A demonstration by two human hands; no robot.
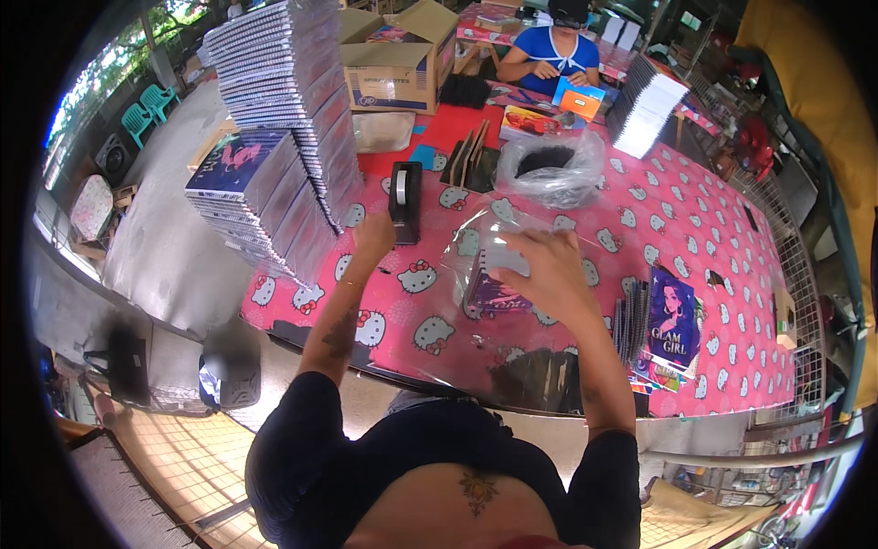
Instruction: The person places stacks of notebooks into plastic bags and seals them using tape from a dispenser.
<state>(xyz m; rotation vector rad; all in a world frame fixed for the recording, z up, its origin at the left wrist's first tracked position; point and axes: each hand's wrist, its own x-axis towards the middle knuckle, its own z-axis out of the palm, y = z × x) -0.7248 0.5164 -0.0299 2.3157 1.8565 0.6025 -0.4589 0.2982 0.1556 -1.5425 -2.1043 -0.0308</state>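
At the far left of the table [732, 366], which carries a pink cloth printed with white cat faces, two leaning stacks of wrapped notebooks stand close together: a lower stack [251, 197] with a dark purple cover on top, and a taller stack [283, 69] behind it, tilted toward the right.

The left hand [373, 233] is stretched forward to a black tape dispenser [405, 194] that stands upright on the cloth just right of the stacks. The fingers are curled against the lower left side of the dispenser; whether they grip tape cannot be told.

Behind the dispenser sits an open cardboard box [398, 59], with a few small dark boards [468, 160] standing on edge nearby.

Right of centre, the right hand [540, 270] lies palm down, fingers spread fairly wide, pressing on a bundle of purple-covered notebooks [494, 293] wrapped in clear plastic film [476, 238]. The bundle rests on the cloth directly in front of the person, between the two forearms, and the loose film spreads out around it toward the near table edge.

Beyond the bundle stands a clear plastic bag [553, 169] with its mouth open and dark contents inside.

Further right, near the table's front edge, a row of spiral notebooks [672, 320] stands upright, the foremost cover showing a drawn figure on blue.

At the far end, another person in a blue top [553, 46] sits with both hands at work on coloured covers, beside a white fanned stack [645, 105].
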